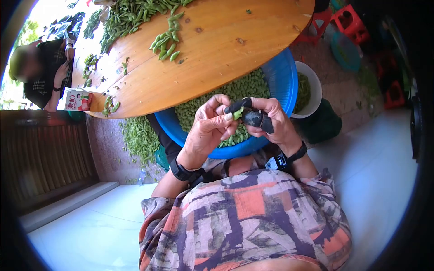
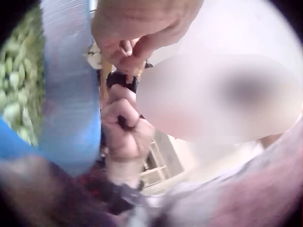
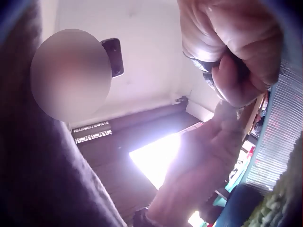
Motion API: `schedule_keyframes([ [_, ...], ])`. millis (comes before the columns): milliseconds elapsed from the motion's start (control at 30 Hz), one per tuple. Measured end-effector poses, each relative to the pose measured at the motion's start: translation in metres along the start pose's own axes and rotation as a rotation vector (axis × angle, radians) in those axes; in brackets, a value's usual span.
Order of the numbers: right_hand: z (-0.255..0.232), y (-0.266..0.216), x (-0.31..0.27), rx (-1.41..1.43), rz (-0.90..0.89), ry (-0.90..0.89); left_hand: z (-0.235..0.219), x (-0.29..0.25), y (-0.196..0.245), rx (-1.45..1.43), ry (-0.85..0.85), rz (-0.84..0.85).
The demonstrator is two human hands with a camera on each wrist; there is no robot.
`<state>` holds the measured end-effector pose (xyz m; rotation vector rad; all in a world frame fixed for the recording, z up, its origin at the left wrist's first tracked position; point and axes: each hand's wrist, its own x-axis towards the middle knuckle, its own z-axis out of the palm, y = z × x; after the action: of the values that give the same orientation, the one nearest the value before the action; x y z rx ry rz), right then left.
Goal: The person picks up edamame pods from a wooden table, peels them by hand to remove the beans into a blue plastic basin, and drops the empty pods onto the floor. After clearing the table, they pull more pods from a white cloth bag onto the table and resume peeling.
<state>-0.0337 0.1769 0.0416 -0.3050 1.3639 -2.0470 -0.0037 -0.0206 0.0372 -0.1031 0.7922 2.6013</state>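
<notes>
Over a blue basin [image 1: 293,83] of shelled green beans [image 1: 244,90], both hands meet at a small green bean pod [image 1: 238,114]. My left hand [image 1: 205,128] pinches the pod between thumb and fingers. The right hand [image 1: 273,118], with black covers [image 1: 257,121] on its thumb and a finger, grips the pod's other side. Fingers hide most of the pod. In the left wrist view the left hand [image 2: 147,23] is above the right hand [image 2: 125,123]. The right wrist view shows the right hand [image 3: 232,47] close up, its fingers curled, with the left hand [image 3: 203,161] beyond.
A wooden table [image 1: 217,54] overhangs the basin, with piled bean pods [image 1: 131,20] and a carton [image 1: 77,99] on it. A white bucket [image 1: 312,90] stands right of the basin; empty-looking pods [image 1: 140,140] lie on the floor at left. Another person [image 1: 43,77] sits at the far left.
</notes>
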Motion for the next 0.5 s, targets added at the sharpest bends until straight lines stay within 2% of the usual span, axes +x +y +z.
schedule_keyframes([
  [33, 0.001, -0.001, 0.001, 0.002, 0.002, 0.000, -0.003, 0.000, -0.003, 0.011, 0.010, -0.006],
  [100, 0.006, -0.003, 0.003, -0.662, -0.343, 0.081, -0.012, 0.002, -0.006, 0.092, 0.039, -0.012],
  [133, 0.007, -0.004, 0.001, -0.661, -0.342, 0.081, -0.015, 0.002, -0.007, 0.173, 0.065, -0.017],
  [167, 0.010, -0.004, -0.002, -0.875, -0.403, 0.174, -0.015, 0.000, -0.008, 0.174, 0.066, -0.017],
  [200, 0.011, -0.005, -0.004, -1.090, -0.464, 0.268, -0.014, -0.002, -0.010, 0.463, 0.138, 0.046],
  [233, 0.011, -0.007, -0.003, -1.048, -0.519, 0.339, -0.013, -0.005, -0.012, 0.751, 0.213, 0.111],
  [267, 0.008, -0.010, -0.005, -1.000, -0.504, 0.387, -0.014, -0.006, -0.011, 0.750, 0.221, 0.111],
  [333, -0.003, -0.004, -0.005, -0.901, -0.478, 0.438, -0.012, -0.003, -0.005, 1.353, 0.178, 0.358],
  [367, -0.003, -0.004, -0.006, -0.901, -0.477, 0.438, -0.007, -0.002, -0.003, 1.476, 0.175, 0.476],
  [400, -0.003, -0.002, -0.007, -0.856, -0.387, 0.434, -0.009, 0.000, -0.004, 1.473, 0.176, 0.474],
  [433, -0.003, -0.001, -0.009, -0.809, -0.296, 0.428, -0.013, 0.000, -0.006, 1.587, 0.169, 0.523],
  [500, 0.000, 0.006, -0.008, -0.821, -0.306, 0.390, -0.021, 0.000, -0.008, 1.703, 0.167, 0.571],
])
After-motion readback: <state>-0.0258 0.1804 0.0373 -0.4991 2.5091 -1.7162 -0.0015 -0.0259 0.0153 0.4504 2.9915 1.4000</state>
